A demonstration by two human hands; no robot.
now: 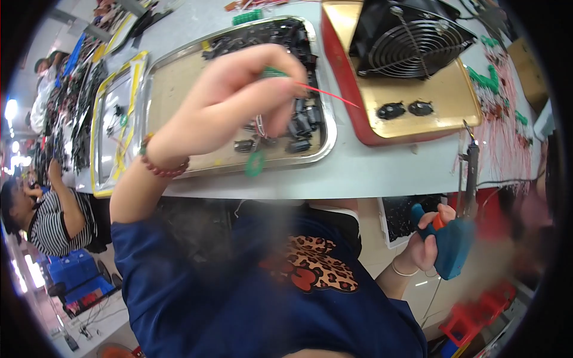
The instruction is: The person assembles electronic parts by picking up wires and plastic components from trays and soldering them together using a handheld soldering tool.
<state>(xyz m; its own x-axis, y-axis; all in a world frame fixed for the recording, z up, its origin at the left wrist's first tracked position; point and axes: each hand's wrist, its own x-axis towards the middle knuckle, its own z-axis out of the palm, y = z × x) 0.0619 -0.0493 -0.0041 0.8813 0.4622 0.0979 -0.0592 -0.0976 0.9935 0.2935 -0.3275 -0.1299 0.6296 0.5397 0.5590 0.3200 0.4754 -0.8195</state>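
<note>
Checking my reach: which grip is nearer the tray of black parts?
Left: your left grip is over the tray; your right grip is right of it, off the table.

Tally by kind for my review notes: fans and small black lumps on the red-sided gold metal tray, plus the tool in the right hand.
Black fan with round wire guard: 1
Small black lumps: 2
Teal pistol-shaped tool: 1
Total: 4
</note>
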